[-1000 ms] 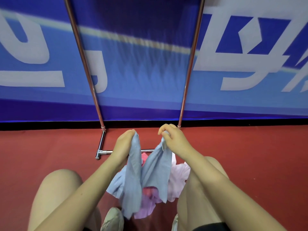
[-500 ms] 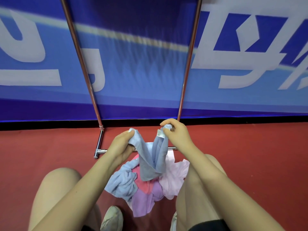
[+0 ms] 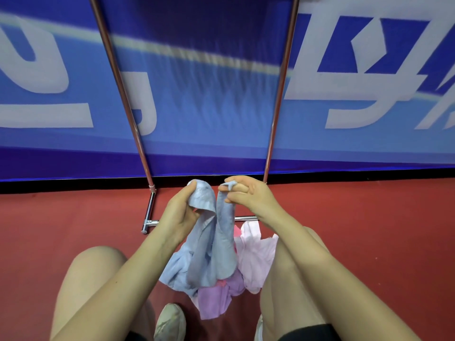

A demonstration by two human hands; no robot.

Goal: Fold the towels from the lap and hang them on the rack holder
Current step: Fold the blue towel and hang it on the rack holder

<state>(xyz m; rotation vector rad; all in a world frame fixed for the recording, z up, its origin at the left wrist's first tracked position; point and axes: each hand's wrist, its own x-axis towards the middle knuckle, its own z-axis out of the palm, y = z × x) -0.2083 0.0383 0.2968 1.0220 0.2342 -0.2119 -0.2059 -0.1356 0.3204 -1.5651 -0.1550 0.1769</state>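
A light blue towel (image 3: 211,244) hangs between my hands above my lap. My left hand (image 3: 181,212) grips one upper corner of it. My right hand (image 3: 248,194) pinches the other corner, close beside the left. The cloth droops in two long folds down to a heap of other towels between my knees: pale pink (image 3: 256,257), purple (image 3: 216,299) and a bit of bright pink. The rack holder (image 3: 124,94) stands right in front, two coppery uprights rising from a chrome base bar (image 3: 149,212) on the floor. Its top rail is out of view.
A blue banner with large white characters (image 3: 369,82) runs behind the rack. The floor (image 3: 61,217) is red. My bare knees (image 3: 98,262) flank the towel heap, and a white shoe (image 3: 170,323) shows at the bottom.
My hands have come closer together and risen a little, bringing the two upper corners of the blue towel nearly side by side. The towel hangs longer and narrower than before.
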